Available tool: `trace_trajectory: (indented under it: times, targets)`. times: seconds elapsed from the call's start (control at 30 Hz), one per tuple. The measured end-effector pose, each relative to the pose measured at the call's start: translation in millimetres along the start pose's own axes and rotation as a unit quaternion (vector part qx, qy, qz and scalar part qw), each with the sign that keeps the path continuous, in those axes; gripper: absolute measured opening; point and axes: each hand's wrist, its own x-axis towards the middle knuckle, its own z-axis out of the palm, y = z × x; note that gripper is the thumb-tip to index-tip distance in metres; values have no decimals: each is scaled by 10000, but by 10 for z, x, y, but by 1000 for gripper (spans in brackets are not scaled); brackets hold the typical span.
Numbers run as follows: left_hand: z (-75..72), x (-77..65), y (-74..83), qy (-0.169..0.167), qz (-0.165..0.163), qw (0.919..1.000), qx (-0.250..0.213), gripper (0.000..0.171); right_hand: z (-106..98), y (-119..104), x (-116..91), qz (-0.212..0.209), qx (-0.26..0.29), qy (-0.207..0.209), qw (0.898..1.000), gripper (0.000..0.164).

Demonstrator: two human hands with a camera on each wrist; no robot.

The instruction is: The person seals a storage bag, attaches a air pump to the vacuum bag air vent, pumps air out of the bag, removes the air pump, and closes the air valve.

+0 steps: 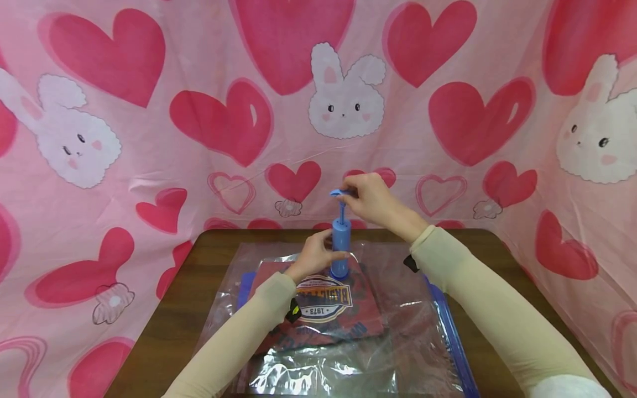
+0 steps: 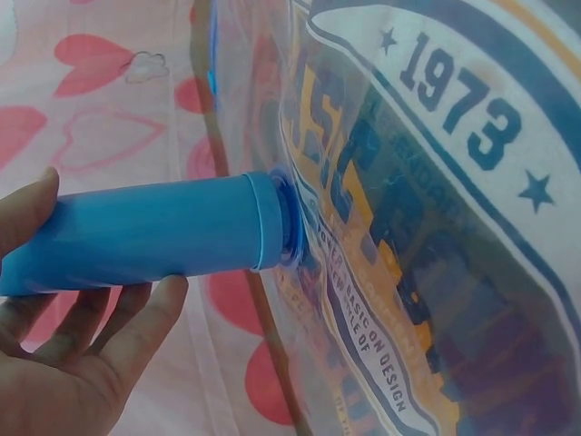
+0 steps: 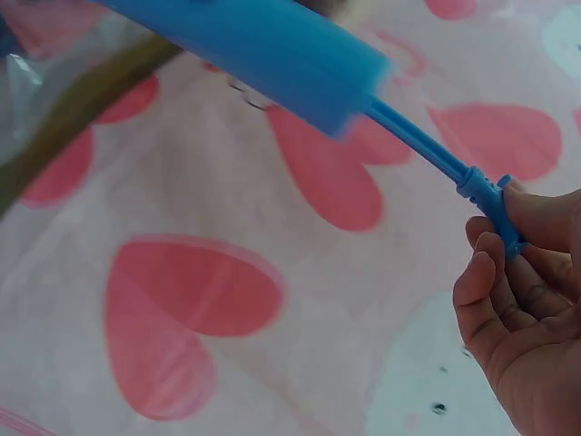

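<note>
I have my left hand (image 1: 313,255) curled round the barrel of the blue pump (image 1: 340,237), which stands upright on the clear vacuum bag (image 1: 398,309) at the table's (image 1: 169,309) far middle. My right hand (image 1: 370,198) pinches the pump's handle (image 1: 340,193) above, with the rod drawn out. Inside the bag lies a folded red shirt (image 1: 323,309) printed "1973". Pink heart-and-bunny cloth (image 1: 149,138) hangs behind and on both sides.

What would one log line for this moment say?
left hand: grips pump barrel | right hand: holds plunger handle, raised | pump on vacuum bag with shirt
</note>
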Motion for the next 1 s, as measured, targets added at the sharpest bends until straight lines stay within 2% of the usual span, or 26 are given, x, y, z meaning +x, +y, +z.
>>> trace_trajectory:
  times: [0.3, 0.53, 0.73, 1.0]
  targets:
    - [-14, -19, 17, 54, -112, 9999, -49, 53, -371, -239, 333, -112, 8, 604, 9981, 16]
    - [-4, -5, 26, -24, -146, 9999, -19, 51, -446, -270, 330, -70, -67, 788, 9968, 16]
    - [-3, 1, 35, -72, -119, 9999, -12, 50, -386, -248, 221, 49, -186, 798, 9966, 14]
    - [9, -9, 10, -73, -48, 9998, -162, 51, -38, -61, -41, 266, 14, 268, 9993, 11]
